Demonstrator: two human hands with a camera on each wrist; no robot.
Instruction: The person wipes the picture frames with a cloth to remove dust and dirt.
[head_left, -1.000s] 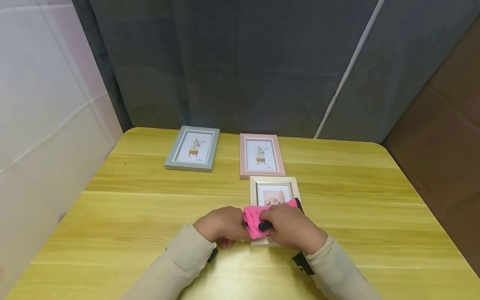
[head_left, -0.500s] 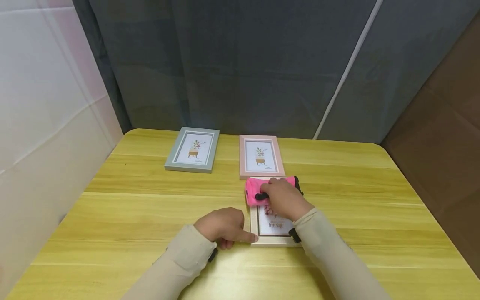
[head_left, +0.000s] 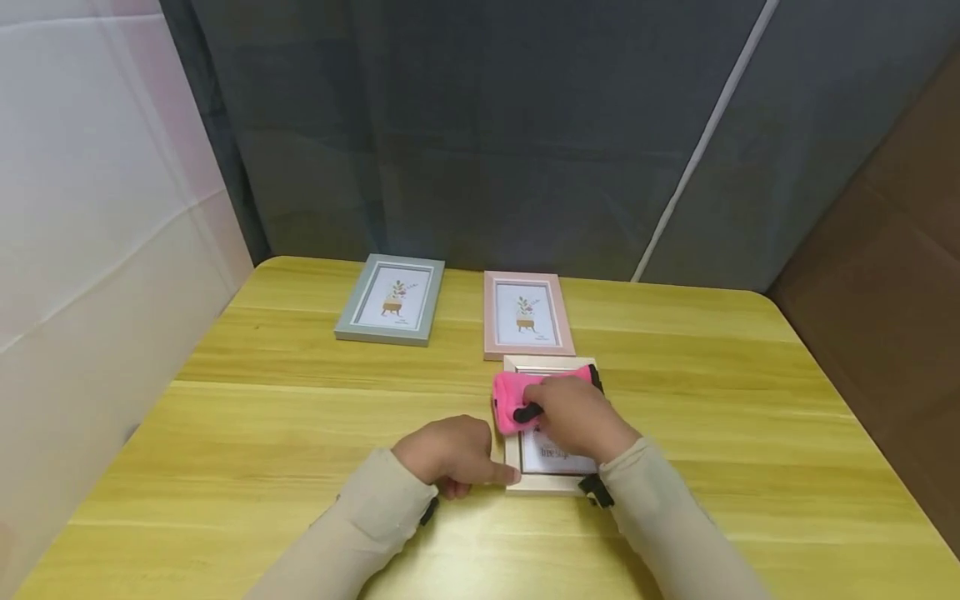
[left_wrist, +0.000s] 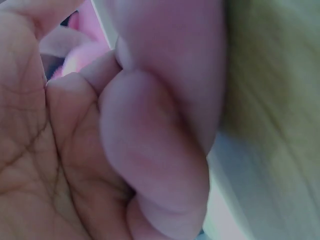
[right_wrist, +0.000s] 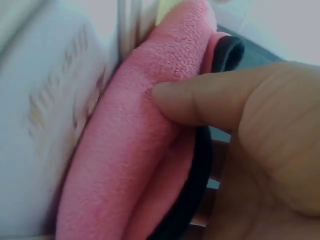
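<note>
A cream picture frame [head_left: 551,483] lies face up on the wooden table, its printed lettering partly showing. My right hand [head_left: 581,412] holds a folded pink cloth [head_left: 510,404] with black edging across the upper-middle part of this frame. In the right wrist view, the thumb [right_wrist: 185,102] presses into the fuzzy cloth [right_wrist: 120,135], beside the printed picture [right_wrist: 55,95]. My left hand [head_left: 450,454] holds the frame's lower left corner, with one digit stretched onto the border. In the left wrist view, its other fingers [left_wrist: 150,140] are curled toward the palm.
Behind the cream frame lies a pink picture frame [head_left: 491,317], very close to its top edge. A grey-green picture frame [head_left: 382,337] lies farther left. A dark curtain [head_left: 487,150] hangs beyond the table's back edge [head_left: 675,287], with a pale wall sheet [head_left: 112,183] on the left.
My right hand and the cloth moved from the lower part of the cream frame up to its top edge, then slightly back down. The left hand stays at the corner.
</note>
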